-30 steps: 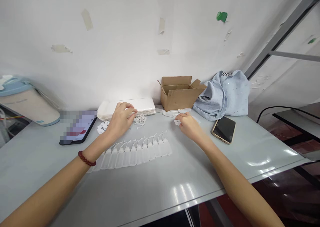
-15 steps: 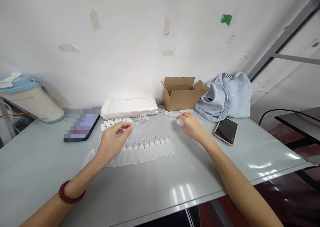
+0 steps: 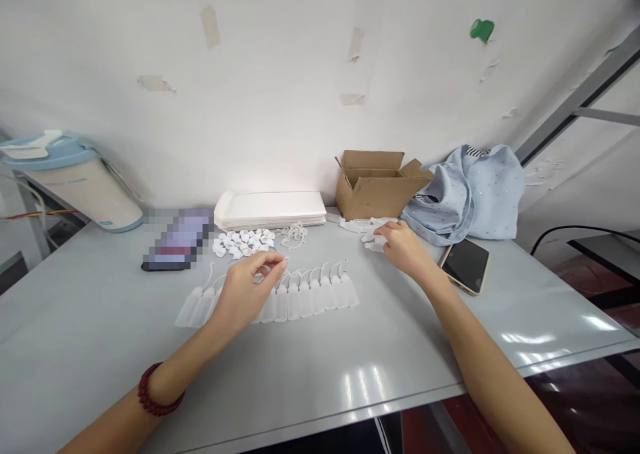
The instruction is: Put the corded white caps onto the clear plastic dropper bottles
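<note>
My left hand is closed in a pinch above a row of translucent white plastic sleeves. Something tiny and whitish shows at its fingertips, too small to name. Thin white cords rise from the tops of the sleeves, and the hand hides part of the row. On the right, my right hand reaches over loose translucent pieces, its bent fingers apart and touching them. Behind my left hand lie a heap of small white pieces and a tangle of white cord.
A stack of white card-like sheets and an open cardboard box stand against the wall. A pale blue cloth bag and a phone are at right. Another phone and a large tumbler are at left.
The view has shifted, moving everything rightward in the picture. My left hand has moved right along the row, uncovering the white heap and the left-end sleeves. My right hand stays by the loose pieces.
</note>
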Tool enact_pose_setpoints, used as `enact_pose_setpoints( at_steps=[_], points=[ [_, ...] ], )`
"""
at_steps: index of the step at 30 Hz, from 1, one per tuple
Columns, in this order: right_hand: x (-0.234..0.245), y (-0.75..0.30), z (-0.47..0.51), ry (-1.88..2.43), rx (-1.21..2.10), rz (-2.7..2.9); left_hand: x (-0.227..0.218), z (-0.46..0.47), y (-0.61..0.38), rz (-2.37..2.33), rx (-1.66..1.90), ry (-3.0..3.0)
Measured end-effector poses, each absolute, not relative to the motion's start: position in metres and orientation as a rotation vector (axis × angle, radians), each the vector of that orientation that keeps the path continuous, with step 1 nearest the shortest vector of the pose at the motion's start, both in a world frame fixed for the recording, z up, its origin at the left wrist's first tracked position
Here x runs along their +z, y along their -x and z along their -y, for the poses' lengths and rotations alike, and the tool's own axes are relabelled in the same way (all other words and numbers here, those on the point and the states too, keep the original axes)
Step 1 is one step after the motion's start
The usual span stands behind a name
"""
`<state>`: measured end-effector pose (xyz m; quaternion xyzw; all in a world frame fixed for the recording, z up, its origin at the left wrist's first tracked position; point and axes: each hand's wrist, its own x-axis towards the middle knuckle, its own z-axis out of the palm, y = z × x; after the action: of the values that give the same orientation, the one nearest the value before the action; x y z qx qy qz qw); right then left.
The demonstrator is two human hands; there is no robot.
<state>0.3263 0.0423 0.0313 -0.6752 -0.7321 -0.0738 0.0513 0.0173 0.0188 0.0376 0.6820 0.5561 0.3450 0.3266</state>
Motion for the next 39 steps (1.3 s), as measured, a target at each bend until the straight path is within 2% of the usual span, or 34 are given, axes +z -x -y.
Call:
enact_pose_setpoints(
  at_steps=[10,20,22,27,39],
  points=[
    [0.039,-0.328,-0.042,1.990,-0.137,2.249,0.046,-0.011,-0.024,-1.334,0.811,-1.532],
    [0.040,-0.314,-0.040,1.681,-0.039,2.158,0.045,-0.008,-0.024,-1.269,0.788,-1.479],
    [0.042,-0.301,-0.032,1.446,0.065,2.044,0.045,-0.007,-0.026,-1.235,0.781,-1.453],
    [0.043,-0.258,-0.006,1.091,0.581,1.922,0.045,-0.003,-0.030,-1.098,0.750,-1.293],
    [0.045,-0.234,0.014,0.952,1.034,1.765,0.045,0.004,-0.034,-0.935,0.769,-1.119]
  ],
)
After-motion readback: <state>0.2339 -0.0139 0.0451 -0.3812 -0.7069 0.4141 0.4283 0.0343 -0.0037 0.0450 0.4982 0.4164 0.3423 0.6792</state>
